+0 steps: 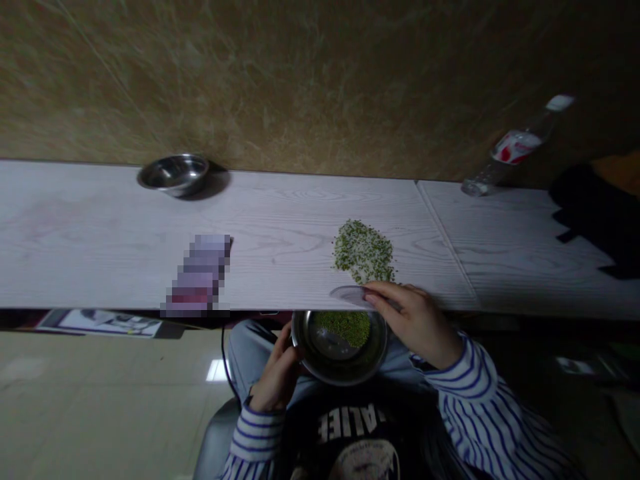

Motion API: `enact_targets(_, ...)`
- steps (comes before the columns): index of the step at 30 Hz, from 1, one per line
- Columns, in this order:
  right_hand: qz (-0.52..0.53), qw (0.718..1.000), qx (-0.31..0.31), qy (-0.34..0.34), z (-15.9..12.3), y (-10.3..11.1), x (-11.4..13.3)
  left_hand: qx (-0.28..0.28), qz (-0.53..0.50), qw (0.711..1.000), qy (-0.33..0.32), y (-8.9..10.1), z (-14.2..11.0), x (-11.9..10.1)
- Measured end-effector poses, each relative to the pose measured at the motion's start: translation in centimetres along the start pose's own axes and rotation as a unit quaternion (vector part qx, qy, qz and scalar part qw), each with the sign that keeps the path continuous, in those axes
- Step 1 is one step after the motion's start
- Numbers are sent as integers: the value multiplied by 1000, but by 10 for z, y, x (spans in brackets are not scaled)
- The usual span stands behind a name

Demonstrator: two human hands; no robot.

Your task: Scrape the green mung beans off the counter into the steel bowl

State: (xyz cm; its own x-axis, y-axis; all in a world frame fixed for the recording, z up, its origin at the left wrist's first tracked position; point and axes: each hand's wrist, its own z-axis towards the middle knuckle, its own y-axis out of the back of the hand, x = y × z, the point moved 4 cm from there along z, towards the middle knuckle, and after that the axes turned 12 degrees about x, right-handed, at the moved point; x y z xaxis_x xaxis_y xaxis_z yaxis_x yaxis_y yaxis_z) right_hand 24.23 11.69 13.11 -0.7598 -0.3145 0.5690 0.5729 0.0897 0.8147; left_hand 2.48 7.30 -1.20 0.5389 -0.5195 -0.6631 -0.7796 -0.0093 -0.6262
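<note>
Small green beans [364,251] lie scattered on the white wood-grain table [285,240]. Below the table's front edge, over my lap, my left hand [278,371] grips the left rim of a steel bowl [340,375]. More green beans [350,328] are heaped inside it, towards its upper right. My right hand [413,317] pinches a thin, flat, see-through piece with a rounded edge [347,294]. That piece is at the table edge, just in front of the scattered beans and above the bowl. Its exact kind I cannot make out.
Another steel bowl [175,175] stands by the wall at the back left. A pixelated flat object [200,275] lies near the front edge on the left. At the back right are a clear plastic bottle [515,148] with a white cap and a dark cloth item [600,210].
</note>
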Motion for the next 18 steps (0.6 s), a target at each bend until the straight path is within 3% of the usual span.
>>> enact_targets(10,87,978,-111,-151,-33,34,-54,-25,20,998,45,-8,-2,14)
enact_targets(18,81,971,-138,-176,-47,42,-66,-42,41,996,61,-16,-1,23)
